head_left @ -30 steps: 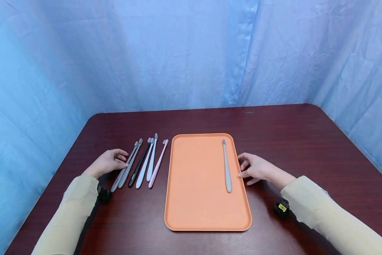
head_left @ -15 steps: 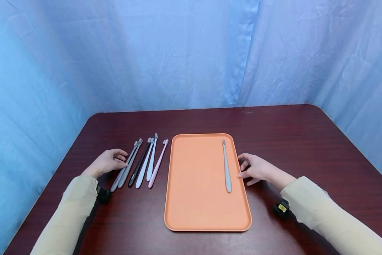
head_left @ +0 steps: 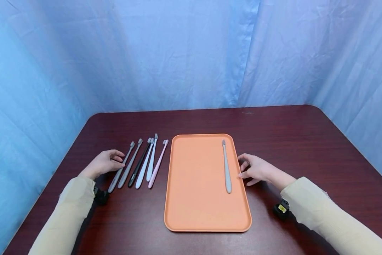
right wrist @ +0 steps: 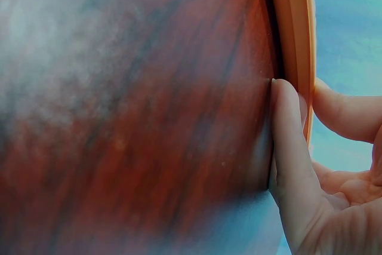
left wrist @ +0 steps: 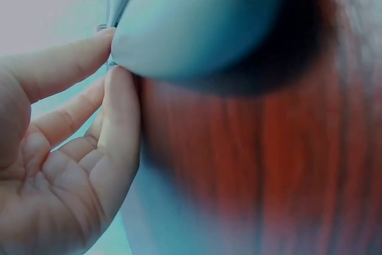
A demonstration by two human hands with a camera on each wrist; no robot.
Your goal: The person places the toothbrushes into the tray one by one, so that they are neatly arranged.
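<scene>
Orange and flat, a tray (head_left: 197, 198) lies at the middle of a dark red wooden desk (head_left: 305, 141) in the head view, blue curtains (head_left: 178, 53) hanging behind. One pale grey toothbrush (head_left: 226, 166) lies lengthwise inside the tray near its right rim, bristles toward the far end. Just left of the tray, five more toothbrushes fan out on the desk: a pink toothbrush (head_left: 157, 164) nearest the tray, then a pale blue pair (head_left: 147, 163), a black toothbrush (head_left: 138, 164), a grey toothbrush (head_left: 128, 164) and, apart at the far left, another grey toothbrush (head_left: 119, 173). The person's left hand (head_left: 103, 164) rests beside that leftmost brush, fingers loosely curled and fingertips touching its handle. The right hand (head_left: 257, 169) sits on the desk at the tray's right rim, fingers bent, fingertips against the rim.

Seen from the left wrist, the left hand's fingertips (left wrist: 113, 88) press against the blurred, rounded end of the grey handle (left wrist: 197, 22); whether they clamp it or merely touch cannot be told.

Seen from the right wrist, one finger (right wrist: 286, 141) lies along the outside of the tray's orange rim (right wrist: 295, 28) and touches it, with another finger on the rim's other side, over red-brown wood.
</scene>
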